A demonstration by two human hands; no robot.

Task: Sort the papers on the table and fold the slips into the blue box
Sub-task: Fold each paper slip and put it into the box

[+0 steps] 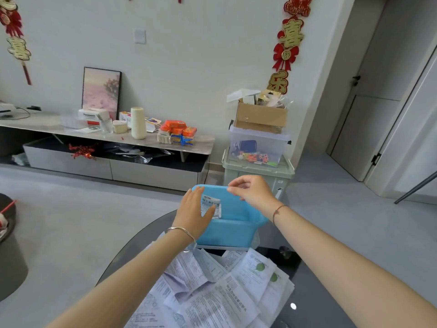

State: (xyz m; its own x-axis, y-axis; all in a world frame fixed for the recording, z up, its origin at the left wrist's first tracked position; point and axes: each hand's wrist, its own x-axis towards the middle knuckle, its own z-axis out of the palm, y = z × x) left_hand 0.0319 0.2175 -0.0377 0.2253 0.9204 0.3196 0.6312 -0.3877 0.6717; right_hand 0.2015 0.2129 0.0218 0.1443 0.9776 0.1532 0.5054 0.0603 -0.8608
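The blue box (233,229) stands at the far edge of the dark round glass table (314,287), its lid tilted up. My left hand (192,211) lies flat with straight fingers against a folded white slip (212,205) at the box's opening, pressing it in. My right hand (251,191) pinches the lid's top edge and holds it raised. A heap of unfolded printed leaflets (212,290) covers the table in front of the box, between my forearms.
Beyond the table is grey floor, then a low TV cabinet (113,138) cluttered with packets and a framed picture. Stacked storage bins with a cardboard box (259,143) stand just behind the blue box. A dark round stand (9,245) sits at the left.
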